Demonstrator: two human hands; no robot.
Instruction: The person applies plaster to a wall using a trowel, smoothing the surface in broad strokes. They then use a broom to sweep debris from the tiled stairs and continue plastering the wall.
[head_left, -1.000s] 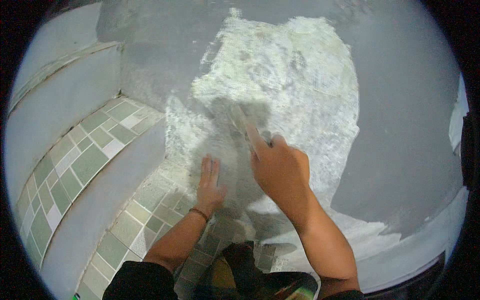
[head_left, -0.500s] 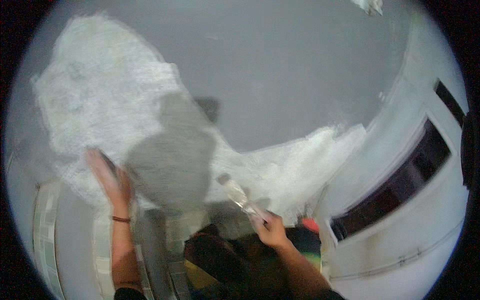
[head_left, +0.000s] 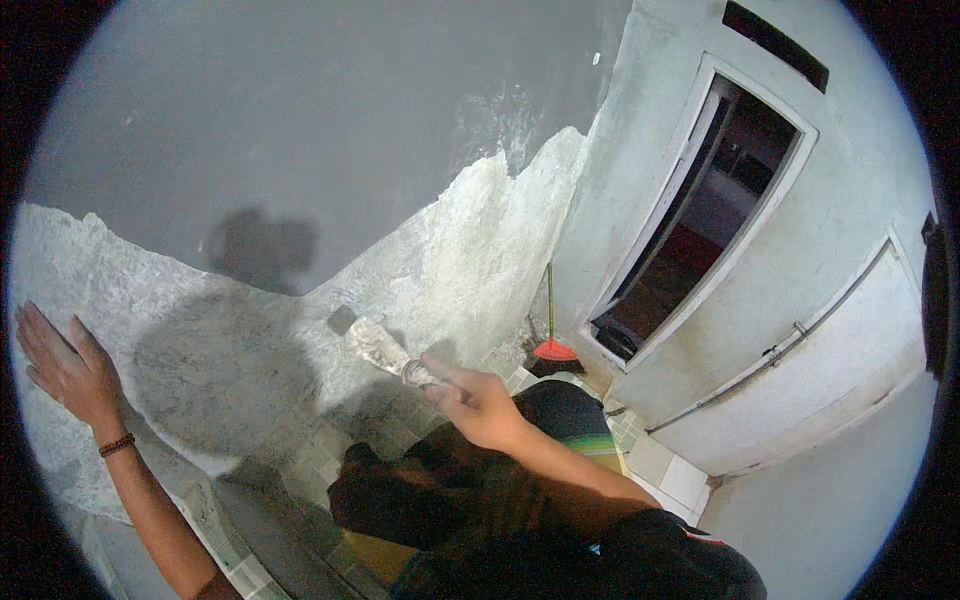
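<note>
Gripping a flat hand tool (head_left: 378,345), the right hand (head_left: 485,405) is holding it in front of the wall's pale lower patch (head_left: 470,230), around mid-view. Fingers are curling round the handle, thumb and index pinching it. Tool body is showing a whitish, blotchy crust, a ring-like band is sitting near the grip, and a dark squarish end is pointing up-left; can't tell brush from scraper, or whether the end is touching. Left hand (head_left: 72,375) is extending its fingers, slightly apart, thumb sticking out, palm toward the wall; contact unclear. A dark beaded bracelet (head_left: 117,445) is circling that wrist. Patch is looking rough and mottled, meeting smooth dark grey paint (head_left: 300,100) along a ragged edge. A shadow (head_left: 225,370) is falling between the hands. To the right, a red-headed broom (head_left: 555,350) is standing in the corner, below a white-framed window (head_left: 700,200). Pale tiles (head_left: 685,480) are covering the floor.
</note>
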